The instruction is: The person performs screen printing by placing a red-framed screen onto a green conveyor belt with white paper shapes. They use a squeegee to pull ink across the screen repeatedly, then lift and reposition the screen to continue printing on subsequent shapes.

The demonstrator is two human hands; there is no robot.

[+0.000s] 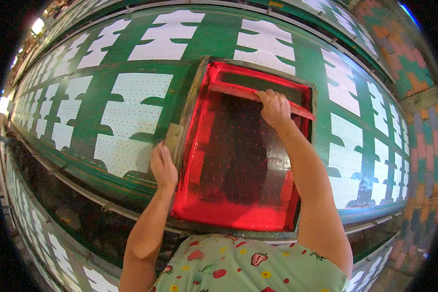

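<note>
Red squeegee [236,91] gripped by right hand [276,108], far end of screen frame [191,108]; wooden tab [173,134] touched by left hand [164,168], grip unclear. Red ink [233,215] could be smeared if frame is nudged.

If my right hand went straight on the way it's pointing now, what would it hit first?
Beyond the squeegee it holds, your right hand would likely meet the frame's far side first, though its height is unclear and it might pass over.
</note>
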